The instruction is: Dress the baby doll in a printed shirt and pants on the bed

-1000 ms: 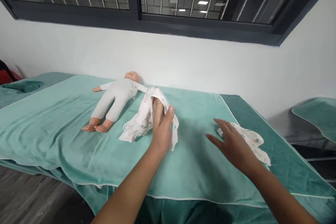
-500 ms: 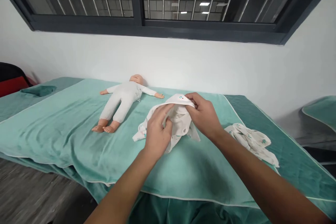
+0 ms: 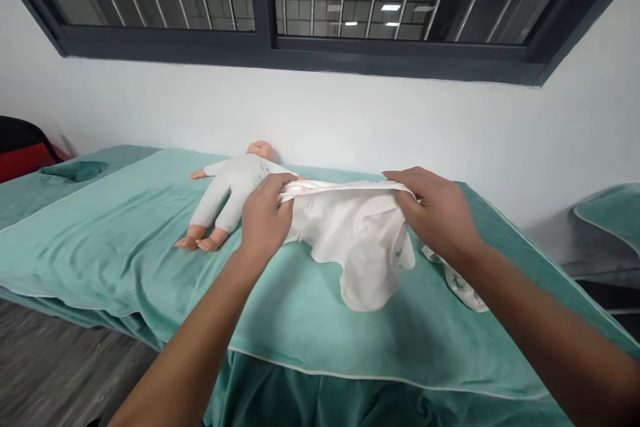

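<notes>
With left hand and right hand drawn wider apart since the earlier frame, now pinching the white printed baby garment closed-fingered by its edge, stretching it between them, apparently straightening it, calling for even tension next.

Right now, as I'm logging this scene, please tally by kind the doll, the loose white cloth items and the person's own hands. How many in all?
Doll: 1
Loose white cloth items, held cloth and lying cloth: 2
Person's own hands, left hand and right hand: 2
Total: 5
</notes>
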`<state>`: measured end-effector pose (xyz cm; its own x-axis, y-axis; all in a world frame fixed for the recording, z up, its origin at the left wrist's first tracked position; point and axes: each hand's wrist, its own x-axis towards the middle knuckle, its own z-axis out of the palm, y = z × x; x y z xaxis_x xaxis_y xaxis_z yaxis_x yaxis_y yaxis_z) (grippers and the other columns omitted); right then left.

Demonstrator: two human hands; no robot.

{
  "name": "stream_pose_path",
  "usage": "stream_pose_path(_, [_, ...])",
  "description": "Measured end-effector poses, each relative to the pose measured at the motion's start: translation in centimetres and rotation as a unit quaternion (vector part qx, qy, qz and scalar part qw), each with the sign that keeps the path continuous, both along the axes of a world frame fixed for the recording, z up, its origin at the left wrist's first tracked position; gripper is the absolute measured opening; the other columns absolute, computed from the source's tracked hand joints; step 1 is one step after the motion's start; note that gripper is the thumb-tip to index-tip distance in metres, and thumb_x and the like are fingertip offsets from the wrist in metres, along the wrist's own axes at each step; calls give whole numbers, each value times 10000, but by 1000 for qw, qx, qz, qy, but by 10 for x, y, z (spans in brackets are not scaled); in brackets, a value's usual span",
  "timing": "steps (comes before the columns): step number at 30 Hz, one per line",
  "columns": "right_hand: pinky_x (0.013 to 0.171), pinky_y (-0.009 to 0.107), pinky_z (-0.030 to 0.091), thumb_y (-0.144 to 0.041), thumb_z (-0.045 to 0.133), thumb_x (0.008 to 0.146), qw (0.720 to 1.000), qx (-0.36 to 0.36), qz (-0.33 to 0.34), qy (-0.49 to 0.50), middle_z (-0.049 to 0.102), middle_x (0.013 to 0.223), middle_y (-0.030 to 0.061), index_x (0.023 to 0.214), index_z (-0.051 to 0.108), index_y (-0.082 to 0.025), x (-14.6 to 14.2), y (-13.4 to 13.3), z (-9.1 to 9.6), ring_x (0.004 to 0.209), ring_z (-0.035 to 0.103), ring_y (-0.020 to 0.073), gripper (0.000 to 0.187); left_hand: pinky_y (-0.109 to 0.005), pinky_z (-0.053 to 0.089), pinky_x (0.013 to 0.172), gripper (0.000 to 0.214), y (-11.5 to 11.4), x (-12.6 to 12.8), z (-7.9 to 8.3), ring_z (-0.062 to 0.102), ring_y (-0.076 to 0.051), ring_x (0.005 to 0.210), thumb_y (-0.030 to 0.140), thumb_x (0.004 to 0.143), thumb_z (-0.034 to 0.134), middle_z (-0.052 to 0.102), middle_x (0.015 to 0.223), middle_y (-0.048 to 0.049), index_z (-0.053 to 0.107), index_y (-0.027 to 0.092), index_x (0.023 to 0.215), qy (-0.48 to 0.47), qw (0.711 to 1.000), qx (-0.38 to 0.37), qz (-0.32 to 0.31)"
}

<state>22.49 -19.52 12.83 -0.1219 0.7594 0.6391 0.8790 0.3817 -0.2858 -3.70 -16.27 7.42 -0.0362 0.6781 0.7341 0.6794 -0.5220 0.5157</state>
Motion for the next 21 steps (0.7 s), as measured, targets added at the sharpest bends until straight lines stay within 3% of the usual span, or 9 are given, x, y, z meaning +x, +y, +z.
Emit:
stream_pose_path(6, [817, 351, 516, -131, 452, 815, 998, -32, -19, 49, 743, 1061, 7, 1037, 755, -268, 31, -1, -8, 959, 673, 221, 399, -309, 492, 888, 377, -14, -12, 15, 646, -200, 1036, 125, 802, 464, 723, 1073, 13, 654, 263, 1097, -14, 999, -31, 18])
stream_pose_path(12, [648, 305, 453, -142, 470, 779, 990, -91, -64, 84, 737, 832, 1, 869, 748, -251, 43, -5, 4, 767, 650, 200, 312, -357, 498, 756, 251, -17, -20, 33, 651, -244, 830, 276, 863, 531, 721, 876, -4, 664, 297, 1075, 83, 987, -114, 76])
stream_pose_path(14, [621, 320, 424, -149, 474, 775, 990, -98, -102, 26, 707, 738, 16, 830, 740, -251, 45, 2, 11, 693, 618, 207, 290, -395, 498, 755, 215, -11, -24, 38, 625, -256, 756, 376, 862, 582, 689, 758, -18, 684, 287, 1029, 129, 974, -156, 101])
stream_pose_path(17, [617, 349, 421, -154, 509, 754, 968, -140, -160, -130, 687, 720, 67, 814, 733, -254, 44, 25, 11, 653, 601, 238, 252, -436, 498, 730, 349, 5, -29, 38, 583, -248, 651, 584, 821, 617, 632, 654, -42, 695, 250, 883, 196, 950, -204, 133])
stream_pose_path(19, [623, 352, 434, -137, 534, 743, 939, -190, -180, -222, 689, 748, 99, 851, 727, -239, 41, 45, 0, 660, 618, 248, 244, -443, 500, 724, 437, 20, -28, 29, 593, -259, 643, 653, 813, 585, 626, 653, -68, 670, 225, 792, 246, 932, -225, 144])
stream_pose_path(21, [658, 357, 453, -107, 511, 775, 916, -221, -191, -274, 697, 812, 127, 937, 715, -206, 32, 62, -23, 730, 650, 262, 279, -445, 505, 736, 425, 34, -22, 11, 632, -297, 715, 613, 851, 551, 650, 721, -108, 654, 201, 825, 284, 913, -236, 171])
